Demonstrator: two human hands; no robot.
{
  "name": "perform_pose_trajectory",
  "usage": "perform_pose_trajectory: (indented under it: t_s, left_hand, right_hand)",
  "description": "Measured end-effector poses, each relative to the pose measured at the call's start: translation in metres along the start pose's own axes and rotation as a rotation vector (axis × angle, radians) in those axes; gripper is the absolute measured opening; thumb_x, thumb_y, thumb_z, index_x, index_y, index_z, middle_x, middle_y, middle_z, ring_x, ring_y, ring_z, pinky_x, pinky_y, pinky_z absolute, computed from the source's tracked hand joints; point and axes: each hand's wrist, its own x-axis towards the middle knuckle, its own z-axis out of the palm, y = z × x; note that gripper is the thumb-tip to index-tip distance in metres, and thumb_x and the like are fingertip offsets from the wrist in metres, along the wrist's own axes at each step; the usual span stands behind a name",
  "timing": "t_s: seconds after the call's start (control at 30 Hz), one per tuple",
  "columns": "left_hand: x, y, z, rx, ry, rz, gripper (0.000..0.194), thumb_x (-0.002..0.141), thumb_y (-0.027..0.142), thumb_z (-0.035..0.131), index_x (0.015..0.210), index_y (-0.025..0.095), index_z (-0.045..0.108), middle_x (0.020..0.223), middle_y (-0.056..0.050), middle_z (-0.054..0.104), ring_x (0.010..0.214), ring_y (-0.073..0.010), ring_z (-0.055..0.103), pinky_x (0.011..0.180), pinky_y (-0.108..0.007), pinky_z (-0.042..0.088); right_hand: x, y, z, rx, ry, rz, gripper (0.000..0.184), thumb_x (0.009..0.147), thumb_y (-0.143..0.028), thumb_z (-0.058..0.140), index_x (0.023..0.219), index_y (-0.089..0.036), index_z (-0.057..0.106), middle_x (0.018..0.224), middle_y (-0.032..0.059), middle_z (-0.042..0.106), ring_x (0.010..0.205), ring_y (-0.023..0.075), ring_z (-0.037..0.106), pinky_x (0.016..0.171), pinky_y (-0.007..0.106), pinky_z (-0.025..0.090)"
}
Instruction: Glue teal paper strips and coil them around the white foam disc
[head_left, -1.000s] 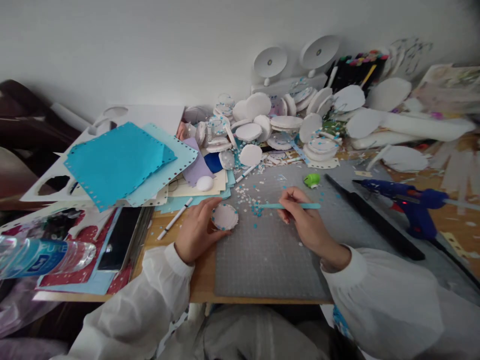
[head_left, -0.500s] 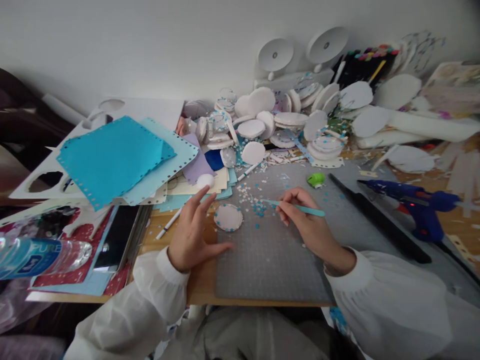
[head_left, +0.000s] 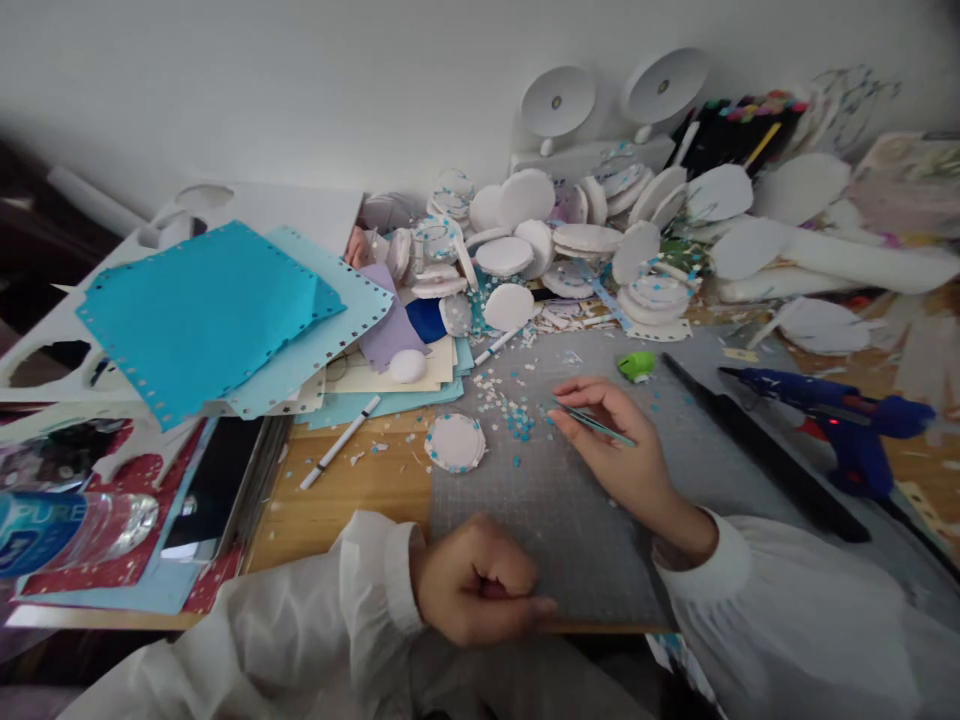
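My left hand (head_left: 480, 582) is curled at the front edge of the grey cutting mat (head_left: 540, 540), thumb stretched along the edge, and nothing shows in its fingers. Between the thumb and fingers of my right hand (head_left: 619, 445) are teal tweezers (head_left: 600, 425), held above the mat. Just left of their tip lie loose blue star-shaped bits (head_left: 519, 424) and white bits (head_left: 489, 385). A white disc (head_left: 457, 443) with small blue pieces around its rim lies flat at the mat's left edge, beyond my left hand.
A blue glue gun (head_left: 847, 410) with a lit red light and a long black tool (head_left: 765, 450) lie at right, near a green object (head_left: 635, 366). White discs (head_left: 506, 256) pile up behind. Blue sheets (head_left: 210, 310), a white pen (head_left: 341, 442) and a bottle (head_left: 67, 530) are left.
My left hand has moved from beside the disc down and right to the mat's front edge, its spread fingers curling in. The tweezers have turned in my right hand. The view has shifted slightly.
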Motion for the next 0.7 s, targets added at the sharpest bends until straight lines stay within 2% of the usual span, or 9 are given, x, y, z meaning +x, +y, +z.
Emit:
perform_pose_trajectory:
  t_s: [0.1,0.17,0.4,0.6,0.7]
  left_hand:
    - [-0.005,-0.007,0.002,-0.074,-0.065,-0.054,0.046,0.086,0.024,0.044,0.052,0.023,0.013,0.044,0.007,0.016,0.038,-0.0104,0.02,0.042,-0.03,0.02]
    - [-0.008,-0.007,0.001,-0.122,-0.062,-0.069,0.047,0.085,0.023,0.045,0.051,0.023,0.013,0.043,0.007,0.015,0.038,-0.0102,0.019,0.041,-0.03,0.018]
    - [-0.009,-0.002,0.0,-0.227,-0.003,-0.1,0.046,0.082,0.021,0.046,0.05,0.024,0.013,0.044,0.008,0.015,0.038,-0.0088,0.017,0.04,-0.03,0.016]
    - [-0.006,-0.001,-0.001,-0.333,0.124,-0.178,0.049,0.083,0.024,0.05,0.047,0.022,0.016,0.041,0.009,0.015,0.037,-0.0062,0.014,0.039,-0.028,0.013]
    - [-0.003,-0.001,-0.002,-0.36,0.168,-0.174,0.05,0.085,0.026,0.05,0.048,0.023,0.015,0.042,0.009,0.014,0.037,-0.0057,0.013,0.038,-0.027,0.013]
  right_hand:
    - [0.001,-0.001,-0.003,-0.07,-0.075,-0.026,0.007,0.082,-0.026,0.063,0.082,-0.021,0.058,0.089,0.0051,0.066,0.087,0.017,0.063,0.078,0.033,0.053]
    - [0.0,-0.002,-0.005,-0.133,-0.126,-0.072,0.005,0.082,-0.024,0.063,0.08,-0.021,0.059,0.084,0.0045,0.067,0.081,0.017,0.064,0.073,0.033,0.053]
    - [-0.004,-0.005,-0.01,-0.236,-0.183,-0.172,0.01,0.079,-0.014,0.063,0.079,-0.022,0.057,0.078,0.0033,0.066,0.075,0.0169,0.063,0.066,0.031,0.049]
    - [-0.003,-0.01,-0.009,-0.232,-0.197,-0.2,0.012,0.078,-0.012,0.062,0.079,-0.022,0.057,0.076,0.0029,0.066,0.074,0.0173,0.065,0.065,0.03,0.049]
    - [-0.003,-0.011,-0.009,-0.218,-0.197,-0.208,0.012,0.078,-0.011,0.062,0.079,-0.022,0.057,0.075,0.0028,0.065,0.075,0.0173,0.065,0.065,0.03,0.05]
